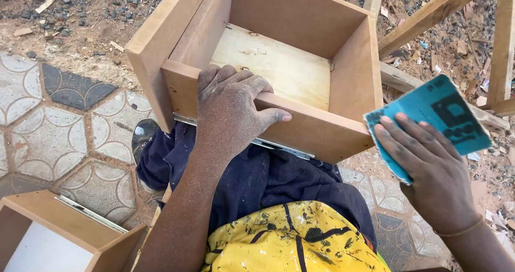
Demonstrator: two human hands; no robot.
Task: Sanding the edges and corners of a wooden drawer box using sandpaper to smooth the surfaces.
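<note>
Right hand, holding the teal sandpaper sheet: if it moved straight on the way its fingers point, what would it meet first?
Probably the wooden drawer box. The right hand points up-left, its fingers on the teal sandpaper sheet, just off the box's right corner. Depth is unclear, so it might pass over it.

The ground is split in two. A patterned tile floor [64,138] of grey and cream hexagons with curved petal shapes, dusty and worn, covers the lower left. Above the tiles lies bare reddish earth [80,25] strewn with dark gravel, wood chips and sawdust. Well to the right of the tiles, pale timber beams [429,14] cross at angles over littered soil. On the tiles' lower left edge sits a brown board box [59,234] with a metal runner. Bright daylight falls evenly.
</note>
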